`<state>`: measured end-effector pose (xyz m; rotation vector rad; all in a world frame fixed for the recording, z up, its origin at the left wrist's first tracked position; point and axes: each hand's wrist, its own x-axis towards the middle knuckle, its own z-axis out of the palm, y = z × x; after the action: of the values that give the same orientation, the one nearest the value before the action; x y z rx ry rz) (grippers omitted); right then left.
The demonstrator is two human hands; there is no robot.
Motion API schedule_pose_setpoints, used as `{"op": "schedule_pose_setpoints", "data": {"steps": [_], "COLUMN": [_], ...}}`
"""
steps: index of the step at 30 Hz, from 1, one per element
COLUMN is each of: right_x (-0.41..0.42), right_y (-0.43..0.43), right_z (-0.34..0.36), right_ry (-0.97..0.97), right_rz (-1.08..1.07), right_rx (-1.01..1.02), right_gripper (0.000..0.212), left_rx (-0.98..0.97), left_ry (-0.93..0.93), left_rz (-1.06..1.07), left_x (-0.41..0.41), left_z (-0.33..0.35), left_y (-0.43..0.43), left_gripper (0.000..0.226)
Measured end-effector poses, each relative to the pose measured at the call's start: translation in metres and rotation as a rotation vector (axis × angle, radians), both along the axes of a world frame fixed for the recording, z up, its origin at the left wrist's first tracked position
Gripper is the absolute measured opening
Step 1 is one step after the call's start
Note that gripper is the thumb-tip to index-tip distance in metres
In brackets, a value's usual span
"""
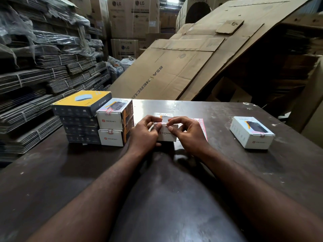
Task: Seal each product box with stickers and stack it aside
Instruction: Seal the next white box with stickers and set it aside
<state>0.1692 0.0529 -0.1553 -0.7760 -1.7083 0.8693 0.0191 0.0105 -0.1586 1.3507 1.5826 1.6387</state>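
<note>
Largest first: table (pixel 166 193), dark and glossy, with flattened cardboard (pixel 174 70) leaning just past its far edge.

Far left corner: dark stack (pixel 80 123) of flat boxes, yellow lid on top. Touching its right side is the white stack (pixel 113 126), two sealed boxes high.

Toward the right edge: lone box (pixel 251 132), well apart from everything, lying flat with a sticker on its near end. Can't tell if its far end is done.

Middle of the table, nearer the far edge: the box (pixel 167 135) I'm working on, flat on the table. Sticker sheet (pixel 201 123) lies just beside it, partly under my right hand (pixel 187 135).

Left hand (pixel 145 133): fingers curled round the box's left side, thumb on the near top edge, bracing it. Right hand: thumb and forefinger pinched down on the sticker (pixel 164 123) where it folds over that same edge; other fingers arched clear.

Risks as I see them:
- sticker lands crooked or creased and doesn't bridge lid and wall, so no seal
- it lifts with my fingertip when I let go
- box skids on the slick table if the left hand eases off
- my right wrist drags the sheet
- a third box set off-centre tips the white stack
</note>
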Motion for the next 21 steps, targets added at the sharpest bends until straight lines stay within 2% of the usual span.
{"op": "schedule_pose_setpoints", "data": {"steps": [21], "right_x": [0.0006], "right_y": [-0.0001], "right_z": [0.0005], "right_ry": [-0.017], "right_rz": [0.02], "right_rx": [-0.026], "right_gripper": [0.024], "left_rx": [0.025], "left_ry": [0.071], "left_rz": [0.042], "left_x": [0.0015], "left_z": [0.001], "left_y": [-0.0024], "left_gripper": [0.012]}}
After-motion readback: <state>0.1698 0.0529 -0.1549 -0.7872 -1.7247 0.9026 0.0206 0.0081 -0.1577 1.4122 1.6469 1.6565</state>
